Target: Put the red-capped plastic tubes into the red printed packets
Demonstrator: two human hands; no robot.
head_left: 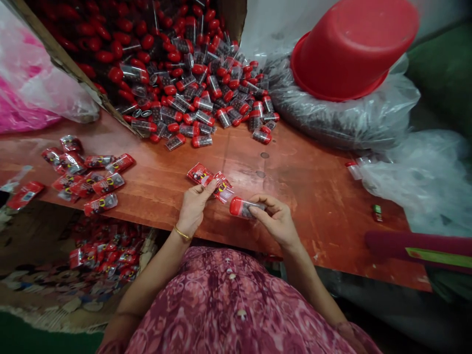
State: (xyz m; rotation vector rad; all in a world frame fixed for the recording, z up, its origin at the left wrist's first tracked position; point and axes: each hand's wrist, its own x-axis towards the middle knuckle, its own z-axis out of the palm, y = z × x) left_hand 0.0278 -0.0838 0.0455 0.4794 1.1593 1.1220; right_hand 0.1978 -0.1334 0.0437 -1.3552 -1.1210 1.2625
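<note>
Near the front edge of the reddish table (236,152), my left hand (194,206) pinches red printed plastic sleeves (199,173) between thumb and fingers. One sleeve (223,189) extends toward the right, its clear end close to the tube. My right hand (275,216) grips a clear tube with a red cap (241,207), dark contents inside, its capped end facing left toward the sleeve. Whether tube and sleeve touch is hard to tell. Behind the hands lies a big heap of similar red-capped tubes (202,103), spilling from a cardboard box (235,19).
Wrapped tubes (88,177) are piled at the left. More wrapped packs (106,250) lie below the table edge. An upturned red bucket (354,49) rests on a filled plastic bag (332,120) at the back right. A maroon roll (398,246) lies at the right.
</note>
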